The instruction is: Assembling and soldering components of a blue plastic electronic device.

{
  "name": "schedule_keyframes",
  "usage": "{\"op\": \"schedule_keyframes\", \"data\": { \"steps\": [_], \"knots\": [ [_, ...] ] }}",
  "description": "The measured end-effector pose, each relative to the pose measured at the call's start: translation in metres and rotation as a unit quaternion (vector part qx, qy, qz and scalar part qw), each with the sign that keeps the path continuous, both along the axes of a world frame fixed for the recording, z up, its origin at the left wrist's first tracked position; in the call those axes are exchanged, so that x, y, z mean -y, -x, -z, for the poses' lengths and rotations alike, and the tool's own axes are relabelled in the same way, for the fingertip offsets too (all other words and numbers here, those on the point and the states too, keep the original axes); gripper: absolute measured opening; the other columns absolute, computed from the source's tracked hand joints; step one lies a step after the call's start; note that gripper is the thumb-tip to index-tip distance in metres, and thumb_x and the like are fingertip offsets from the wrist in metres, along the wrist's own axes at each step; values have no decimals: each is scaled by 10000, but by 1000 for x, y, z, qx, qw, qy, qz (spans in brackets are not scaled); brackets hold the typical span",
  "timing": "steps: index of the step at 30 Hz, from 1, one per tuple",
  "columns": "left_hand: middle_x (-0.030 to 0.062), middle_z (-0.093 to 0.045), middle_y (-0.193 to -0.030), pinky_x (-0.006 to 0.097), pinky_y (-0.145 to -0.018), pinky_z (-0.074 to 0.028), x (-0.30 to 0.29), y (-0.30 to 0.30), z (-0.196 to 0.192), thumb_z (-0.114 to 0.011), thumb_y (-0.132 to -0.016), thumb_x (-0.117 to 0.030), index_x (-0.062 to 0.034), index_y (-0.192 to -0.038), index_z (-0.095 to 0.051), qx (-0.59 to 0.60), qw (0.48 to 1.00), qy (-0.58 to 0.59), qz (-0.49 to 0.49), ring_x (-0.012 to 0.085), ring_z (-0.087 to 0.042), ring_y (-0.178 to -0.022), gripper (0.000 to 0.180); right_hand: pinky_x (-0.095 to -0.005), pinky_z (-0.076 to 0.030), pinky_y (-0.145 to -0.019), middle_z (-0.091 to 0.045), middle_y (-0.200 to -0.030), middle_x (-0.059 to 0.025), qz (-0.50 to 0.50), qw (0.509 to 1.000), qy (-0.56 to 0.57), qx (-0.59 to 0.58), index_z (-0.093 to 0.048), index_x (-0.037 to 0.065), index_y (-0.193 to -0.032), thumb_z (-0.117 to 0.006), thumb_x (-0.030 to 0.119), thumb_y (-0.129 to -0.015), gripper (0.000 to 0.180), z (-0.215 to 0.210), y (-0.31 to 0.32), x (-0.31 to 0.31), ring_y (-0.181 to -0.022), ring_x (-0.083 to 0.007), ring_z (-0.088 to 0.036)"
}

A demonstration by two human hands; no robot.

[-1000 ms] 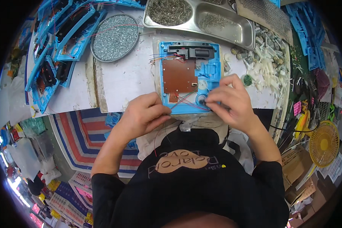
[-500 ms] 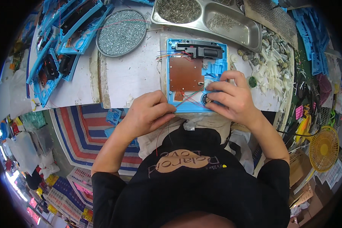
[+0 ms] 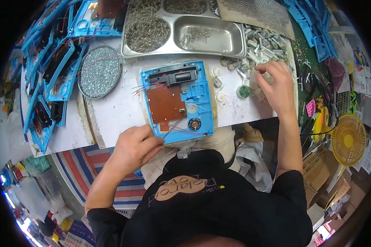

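Here, seen from the head camera, a blue plastic housing (image 3: pixel 178 103) lies open and flat on the white worktop (image 3: pixel 115 109), right at the near edge in front of the person. Inside it a brown circuit board (image 3: pixel 166 103) fills the left middle, a black mechanism (image 3: pixel 173 76) runs across the top, and a small round speaker (image 3: pixel 194 124) sits low on the right. Thin red, green and other coloured wires (image 3: pixel 175 125) run from the board toward the lower edge and the speaker.

The left hand (image 3: pixel 135 147) rests at the housing's lower left corner, fingers curled loosely with the fingertips (image 3: pixel 158 142) against the blue edge, steadying it; whether it pinches a wire there cannot be told.

The right hand (image 3: pixel 276 84) is well apart from the housing, reached out to the right over a heap of small grey and white parts (image 3: pixel 261 41). Its fingers are bent together downward at the pile's near edge, but whether they have taken hold of a piece is hidden. A small green round part (image 3: pixel 243 91) lies on the worktop just left of that hand, and a few white discs (image 3: pixel 220 96) lie between it and the housing.

Beyond the housing stands a steel compartment tray (image 3: pixel 235 41) holding screws in its wells. To the left sits a round lid full of screws (image 3: pixel 99 71), and further left stacked blue housings (image 3: pixel 49 78) fan along the table's side. At the far right a small yellow fan (image 3: pixel 349 139) stands below the table's level.
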State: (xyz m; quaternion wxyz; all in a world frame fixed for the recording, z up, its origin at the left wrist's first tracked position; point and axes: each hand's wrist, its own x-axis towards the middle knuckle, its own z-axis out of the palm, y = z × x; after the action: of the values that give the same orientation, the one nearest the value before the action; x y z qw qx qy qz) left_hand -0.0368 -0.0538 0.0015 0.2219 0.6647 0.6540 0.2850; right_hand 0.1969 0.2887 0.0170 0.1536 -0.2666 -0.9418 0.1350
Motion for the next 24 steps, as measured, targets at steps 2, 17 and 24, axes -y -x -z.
{"op": "schedule_keyframes", "data": {
  "steps": [2, 17, 24],
  "knots": [
    [77, -564, -802, 410, -639, -495, -6, 1, -12, -846, -758, -129, -102, -1016, -731, -5, 999, 45, 17, 299, -615, -710, 284, -407, -490, -865, -715, -932, -74, 0, 999, -25, 33, -772, 65, -966, -739, 125, -820, 161, 2, 2, -8, -962, -287, -612],
    [166, -733, -896, 462, -771, -561, -243, 54, -10, -680, -920, -217, -34, -952, -753, -187, 976, -83, -70, 359, -712, -858, 200, -355, -481, -895, -705, -1010, -71, 59, 987, 101, -114, -742, 30, -1066, -801, 170, -854, 261, 7, 8, -52, -968, -227, -623],
    [171, -766, -927, 508, -784, -608, -302, 26, 13, -650, -859, -148, -82, -919, -775, -328, 942, 38, -55, 369, -753, -921, 153, -275, -456, -939, -707, -1113, -41, 86, 915, 235, -318, -695, -12, -1160, -794, 64, -912, 278, 20, -28, -39, -1048, -122, -608]
  ]
}}
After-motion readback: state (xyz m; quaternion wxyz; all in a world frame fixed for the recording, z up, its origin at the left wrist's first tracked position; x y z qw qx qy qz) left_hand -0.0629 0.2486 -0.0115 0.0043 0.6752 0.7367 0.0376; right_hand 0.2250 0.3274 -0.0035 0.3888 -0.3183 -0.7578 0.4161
